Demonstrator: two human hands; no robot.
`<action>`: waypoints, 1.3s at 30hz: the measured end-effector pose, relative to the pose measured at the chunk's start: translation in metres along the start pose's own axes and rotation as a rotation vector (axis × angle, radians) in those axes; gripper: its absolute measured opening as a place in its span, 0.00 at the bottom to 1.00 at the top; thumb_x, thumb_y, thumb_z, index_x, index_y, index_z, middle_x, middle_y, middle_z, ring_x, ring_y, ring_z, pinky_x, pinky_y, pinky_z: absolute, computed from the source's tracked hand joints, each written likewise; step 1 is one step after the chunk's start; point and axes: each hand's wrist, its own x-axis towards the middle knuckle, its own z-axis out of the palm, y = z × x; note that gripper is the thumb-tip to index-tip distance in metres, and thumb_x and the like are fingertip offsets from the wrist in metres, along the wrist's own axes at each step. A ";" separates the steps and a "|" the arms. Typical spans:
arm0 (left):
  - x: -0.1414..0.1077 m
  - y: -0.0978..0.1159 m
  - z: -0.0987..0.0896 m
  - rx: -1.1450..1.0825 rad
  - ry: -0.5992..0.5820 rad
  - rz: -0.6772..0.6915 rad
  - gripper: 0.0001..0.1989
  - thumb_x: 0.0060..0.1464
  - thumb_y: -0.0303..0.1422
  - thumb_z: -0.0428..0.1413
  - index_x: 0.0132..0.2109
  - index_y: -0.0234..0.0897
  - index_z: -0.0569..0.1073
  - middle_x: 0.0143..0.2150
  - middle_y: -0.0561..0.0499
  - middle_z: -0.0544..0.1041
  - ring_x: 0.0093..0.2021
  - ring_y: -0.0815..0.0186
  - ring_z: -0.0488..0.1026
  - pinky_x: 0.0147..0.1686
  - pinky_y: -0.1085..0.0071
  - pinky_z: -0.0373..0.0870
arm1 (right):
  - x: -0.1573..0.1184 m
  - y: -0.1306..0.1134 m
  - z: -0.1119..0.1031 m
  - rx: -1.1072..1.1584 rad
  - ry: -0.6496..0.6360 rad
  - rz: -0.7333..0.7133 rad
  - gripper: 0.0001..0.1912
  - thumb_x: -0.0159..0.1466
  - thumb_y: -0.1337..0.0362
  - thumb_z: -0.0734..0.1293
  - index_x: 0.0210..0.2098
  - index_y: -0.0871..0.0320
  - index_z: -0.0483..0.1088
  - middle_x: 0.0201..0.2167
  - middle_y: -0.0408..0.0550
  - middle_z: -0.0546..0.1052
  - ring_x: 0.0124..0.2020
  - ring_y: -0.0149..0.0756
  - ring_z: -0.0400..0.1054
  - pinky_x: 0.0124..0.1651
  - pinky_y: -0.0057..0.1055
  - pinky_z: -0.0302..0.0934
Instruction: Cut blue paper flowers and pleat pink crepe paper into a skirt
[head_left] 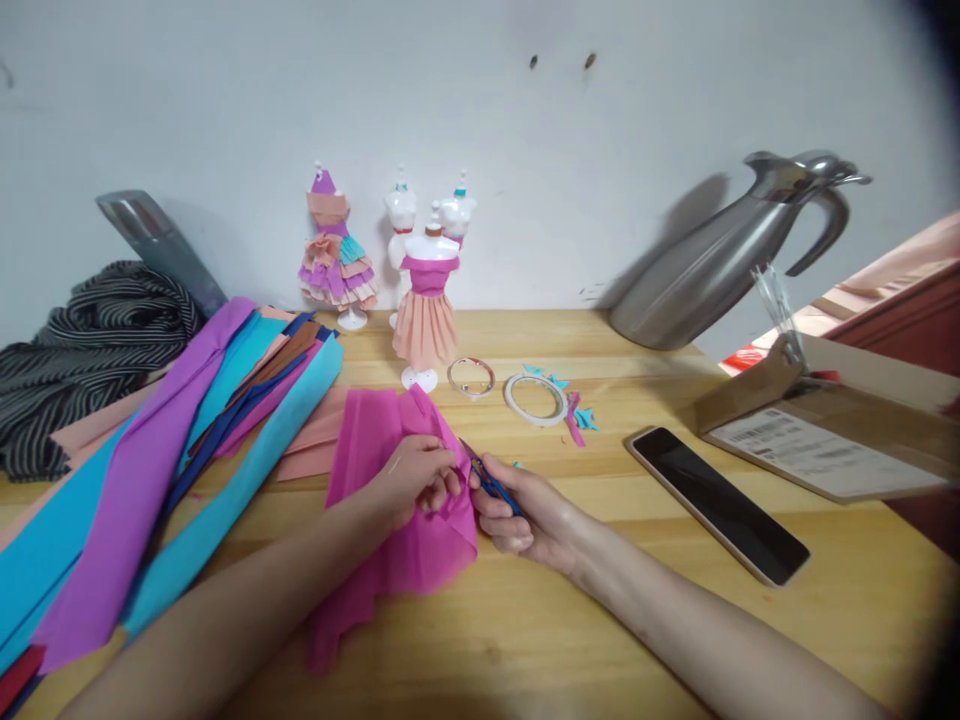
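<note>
Bright magenta crepe paper (360, 440) lies in folds at the middle of the table, its lower part hanging toward me. My left hand (420, 475) is closed on the paper near its right edge, fingers curled. In my right hand (525, 510) I hold small blue scissors (493, 486), their blades pointing up and left at the paper's right edge. Whether the blades touch the paper is hard to make out. Just behind stands a small white dress form (431, 245) in a magenta top and a pleated peach skirt (425, 325).
Coloured paper strips (150, 470) and a striped cloth (90, 340) fill the left. More dress forms (334, 250) stand by the wall. A bracelet (472, 377), a tape roll (535, 399) and scraps (585, 418) lie behind. Rightward are a phone (720, 505), cardboard box (832, 430) and steel jug (712, 255).
</note>
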 end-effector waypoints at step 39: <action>-0.006 0.000 0.001 0.069 0.003 0.061 0.09 0.51 0.25 0.50 0.24 0.35 0.64 0.15 0.56 0.69 0.10 0.77 0.59 0.11 0.79 0.48 | -0.012 0.001 0.001 -0.080 0.070 0.008 0.16 0.68 0.54 0.58 0.29 0.58 0.64 0.11 0.31 0.53 0.10 0.21 0.35 0.13 0.18 0.31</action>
